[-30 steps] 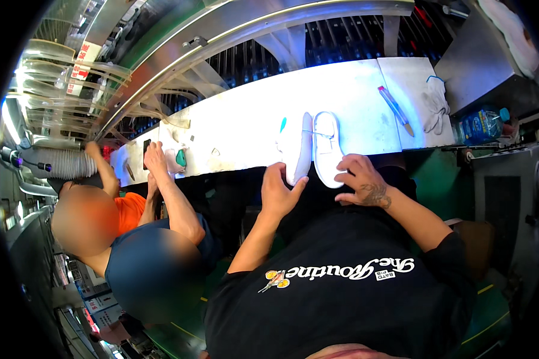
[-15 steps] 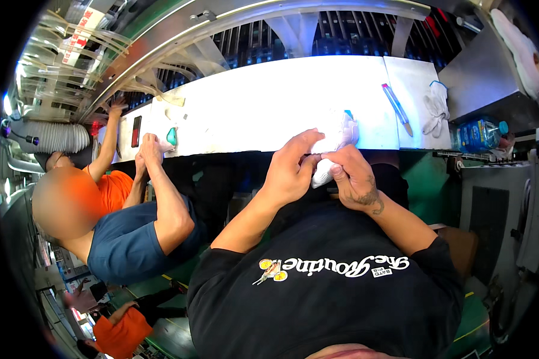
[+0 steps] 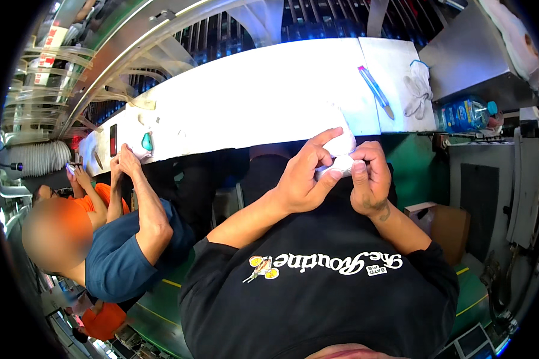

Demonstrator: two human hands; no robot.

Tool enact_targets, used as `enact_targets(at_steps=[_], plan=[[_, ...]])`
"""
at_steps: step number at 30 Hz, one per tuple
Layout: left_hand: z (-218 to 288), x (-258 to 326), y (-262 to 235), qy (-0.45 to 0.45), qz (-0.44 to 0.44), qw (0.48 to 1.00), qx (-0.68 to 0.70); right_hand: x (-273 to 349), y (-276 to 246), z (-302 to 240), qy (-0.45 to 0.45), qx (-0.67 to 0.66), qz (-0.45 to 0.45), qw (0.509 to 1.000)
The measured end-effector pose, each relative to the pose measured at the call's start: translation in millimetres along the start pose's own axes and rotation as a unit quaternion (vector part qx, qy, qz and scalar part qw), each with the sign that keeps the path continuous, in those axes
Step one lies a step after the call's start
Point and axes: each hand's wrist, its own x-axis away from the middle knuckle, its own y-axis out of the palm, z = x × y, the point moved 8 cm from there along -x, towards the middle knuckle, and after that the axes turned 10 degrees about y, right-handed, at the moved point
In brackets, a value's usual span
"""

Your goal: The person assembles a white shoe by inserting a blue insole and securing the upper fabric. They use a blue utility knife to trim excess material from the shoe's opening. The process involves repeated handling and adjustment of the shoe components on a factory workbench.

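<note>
At the near edge of the white worktable (image 3: 251, 90), two white shoes (image 3: 344, 145) sit btwn my hands, one nearer me. L hand (image 3: 308, 176) is clamped on them: index on the far shoe, thumb by the near one. R hand (image 3: 372, 176): thumb + index pinched on the near one's side; glare hides detail. Step's prob. fingertip work on the pair; next move calls for steady L grip, I'd say.

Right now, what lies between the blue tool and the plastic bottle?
The head view shows a white glove lying between the blue tool and the bottle, on the table.
</note>
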Motion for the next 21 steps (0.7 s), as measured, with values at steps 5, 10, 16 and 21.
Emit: enact_targets(at_steps=[5, 10, 16, 21], plan=[[11, -5, 6, 0.04, -0.011, 0.997, -0.066, 7, -6, 2, 0.014, 0.005, -0.016, 1.0], [6, 3, 4, -0.01, 0.006, 0.999, -0.052, 3, -1, -4, -0.03, 0.018, -0.014, 0.999], [5, 4, 2, -0.012, 0.013, 0.998, -0.052, 1, 3, -3, -0.022, 0.026, -0.017, 0.999], [5, 4, 2, 0.015, 0.014, 0.997, -0.07, 0, 5, -4, -0.025, 0.031, -0.024, 0.999]])
